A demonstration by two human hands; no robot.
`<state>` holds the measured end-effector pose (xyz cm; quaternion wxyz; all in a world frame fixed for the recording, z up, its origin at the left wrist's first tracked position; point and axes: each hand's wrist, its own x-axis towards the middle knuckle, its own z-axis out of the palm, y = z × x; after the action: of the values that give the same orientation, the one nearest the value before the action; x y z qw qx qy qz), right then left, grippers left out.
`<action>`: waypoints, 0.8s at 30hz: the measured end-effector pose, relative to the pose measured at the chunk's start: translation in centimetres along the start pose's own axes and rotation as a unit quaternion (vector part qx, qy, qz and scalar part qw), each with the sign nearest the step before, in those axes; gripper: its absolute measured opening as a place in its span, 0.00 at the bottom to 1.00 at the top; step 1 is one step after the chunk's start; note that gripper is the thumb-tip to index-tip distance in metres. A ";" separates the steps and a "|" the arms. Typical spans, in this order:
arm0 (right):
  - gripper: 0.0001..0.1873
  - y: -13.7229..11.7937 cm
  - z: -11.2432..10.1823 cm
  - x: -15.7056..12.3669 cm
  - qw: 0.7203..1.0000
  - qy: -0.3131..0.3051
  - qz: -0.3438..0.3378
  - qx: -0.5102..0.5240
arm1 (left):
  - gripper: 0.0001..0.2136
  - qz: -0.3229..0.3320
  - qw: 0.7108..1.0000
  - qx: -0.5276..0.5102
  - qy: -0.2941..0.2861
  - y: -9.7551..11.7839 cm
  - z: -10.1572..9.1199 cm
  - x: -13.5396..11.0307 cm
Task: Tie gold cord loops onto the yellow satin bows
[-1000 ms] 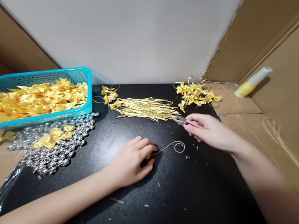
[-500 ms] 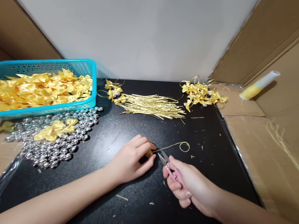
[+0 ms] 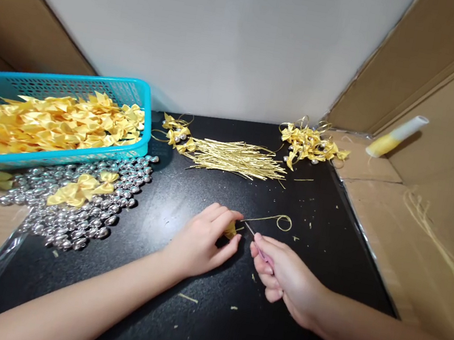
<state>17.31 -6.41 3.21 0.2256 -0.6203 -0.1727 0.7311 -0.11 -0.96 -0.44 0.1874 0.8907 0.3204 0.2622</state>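
Between the fingers of my left hand point(image 3: 210, 236) is a yellow ribbon bow point(image 3: 231, 229), mostly hidden by the fingers. A gold cord point(image 3: 273, 217) runs out from it to the right and ends in a loop lying over the black table. My right hand point(image 3: 286, 274) is wrapped round small pink-handled scissors point(image 3: 265, 255). Their blades point up and left, close to the cord beside my left fingertips, and look pressed together, seen nearly edge-on. A short cord end point(image 3: 240, 229) sticks out by the bow.
A blue basket point(image 3: 148, 117) of yellow bows stands at the left, with silver beads point(image 3: 89, 226) before it. Cut gold cords point(image 3: 237, 159) lie at the back, between two groups of looped bows point(image 3: 311, 143). A white-and-yellow tube point(image 3: 398, 137) stands at right; cord scraps dot the black table point(image 3: 200, 338).
The scissors have turned and their blades, apart before, have come together near the cord. My left hand stays around the bow. The whole view has shifted slightly.
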 end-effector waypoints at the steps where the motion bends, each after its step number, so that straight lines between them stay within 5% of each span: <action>1: 0.17 0.1 -0.3 -0.1 1.000 -0.008 -0.005 -0.018 | 0.10 -0.001 1.000 0.000 0.001 0.0 0.0 0.0; 4: 0.16 0.1 -2.5 -0.3 0.978 0.018 -0.125 -0.167 | 0.09 0.000 1.000 -0.004 0.002 -0.1 0.0 0.0; 5: 0.15 0.0 -3.6 -0.2 0.943 0.060 -0.218 -0.244 | 0.09 -0.003 1.000 -0.007 0.001 -0.2 0.0 0.0; 7: 0.13 -0.5 -5.9 0.2 0.829 0.165 -0.371 -0.386 | 0.09 -0.013 1.000 -0.016 0.003 -0.2 0.0 0.0; 9: 0.11 -1.1 -8.1 1.2 0.733 0.232 -0.436 -0.468 | 0.10 -0.025 0.999 -0.035 0.012 -0.1 0.0 0.0; 11: 0.12 -1.7 -9.7 2.6 0.682 0.254 -0.486 -0.484 | 0.09 -0.046 0.996 -0.074 0.024 -0.1 0.0 0.0; 14: 0.13 -2.3 -10.7 4.3 0.654 0.282 -0.517 -0.474 | 0.08 -0.112 0.975 -0.187 0.036 -0.2 0.0 0.2; 19: 0.13 -2.5 -10.8 5.1 0.639 0.300 -0.512 -0.489 | 0.10 -0.222 0.892 -0.390 0.048 -0.9 0.0 0.6; 24: 0.15 -2.7 -10.9 5.1 0.619 0.288 -0.528 -0.505 | 0.11 -0.251 0.860 -0.442 0.051 -1.3 0.2 0.7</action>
<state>27.70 -1.66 -1.46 0.2618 -0.6171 -0.7390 0.0675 -0.15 0.45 -1.04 0.6042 0.5892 0.3924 0.3656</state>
